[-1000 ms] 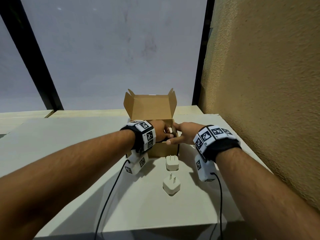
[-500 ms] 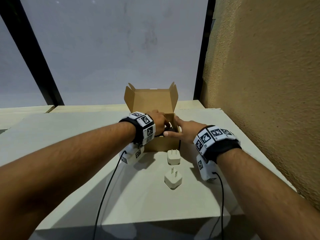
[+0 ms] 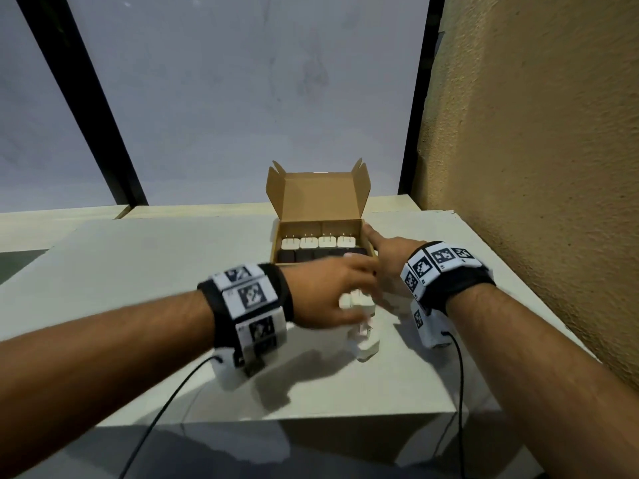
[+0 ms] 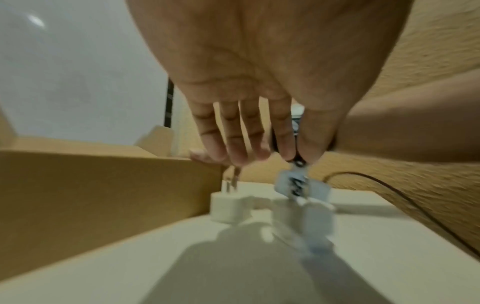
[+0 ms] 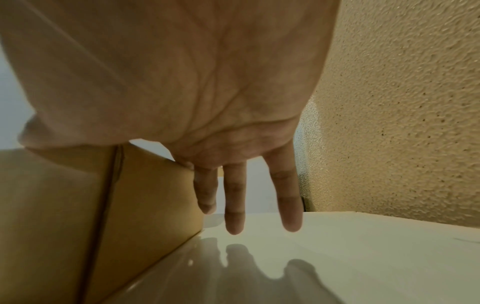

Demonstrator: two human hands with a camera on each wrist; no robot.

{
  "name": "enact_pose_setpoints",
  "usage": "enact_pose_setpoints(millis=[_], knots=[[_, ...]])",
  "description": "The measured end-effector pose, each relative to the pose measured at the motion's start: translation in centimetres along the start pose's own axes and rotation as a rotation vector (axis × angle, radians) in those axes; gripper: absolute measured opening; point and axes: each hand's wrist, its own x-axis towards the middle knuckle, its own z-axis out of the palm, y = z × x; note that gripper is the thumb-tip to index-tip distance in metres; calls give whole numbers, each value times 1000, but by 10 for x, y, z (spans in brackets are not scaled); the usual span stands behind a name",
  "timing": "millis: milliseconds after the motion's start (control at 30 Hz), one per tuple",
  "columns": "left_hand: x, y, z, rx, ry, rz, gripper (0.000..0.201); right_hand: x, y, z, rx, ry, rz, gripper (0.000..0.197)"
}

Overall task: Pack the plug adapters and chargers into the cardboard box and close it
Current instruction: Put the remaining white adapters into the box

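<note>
L fingers [image 4: 235,142] hang straight and loose, tips just above the prongs of the nearer white charger [image 4: 228,207]; not gripping anything. From the head cam the left hand [image 3: 328,292] is blurred and covers most of that charger, so contact can't be told for sure. A 2nd white charger [image 3: 364,342] stands on the table just in front of the hand, prongs up, also blurred.

R fingers [image 5: 235,197] stretched out flat, spread, laid along the R side wall of the cardboard box [image 3: 323,243]; index reaches toward the box's far R corner. The right hand [image 3: 387,257] holds nothing, palm close to the box's front R corner.

Box sits on the white table [image 3: 138,271], lid flap up and open at the back. Inside: a row of white adapters [image 3: 318,242] at the back, prongs up, w/ a row of black ones [image 3: 311,254] in front of them.

Around: textured tan wall [image 3: 536,167] close on the R, grey panel w/ black frame bars behind. Both wrists wear black bands w/ marker tags; black cables [image 3: 155,420] trail off the table's near edge. L forearm crosses in front of the loose chargers.
</note>
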Motion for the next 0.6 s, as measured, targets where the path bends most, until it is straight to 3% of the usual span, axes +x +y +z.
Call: enact_pose_setpoints(millis=[67, 133, 333, 400, 467, 600], knots=[[-8, 9, 14, 10, -148, 57, 39, -2, -1, -1, 37, -4, 12, 92], [-8, 12, 23, 32, -212, 62, 45, -4, -3, -2, 58, 2, 26, 94], [-12, 5, 29, 24, -123, -41, 46, -6, -8, -6, 47, 24, 6, 87], [-16, -1, 20, -11, -59, -43, 48, -5, -8, -6, 30, 26, 0, 86], [-18, -11, 6, -52, 91, -55, 43, -3, -7, -7, 14, 23, -6, 83], [-14, -42, -28, -216, 358, -228, 34, -2, -6, -8, 60, 14, -30, 82]])
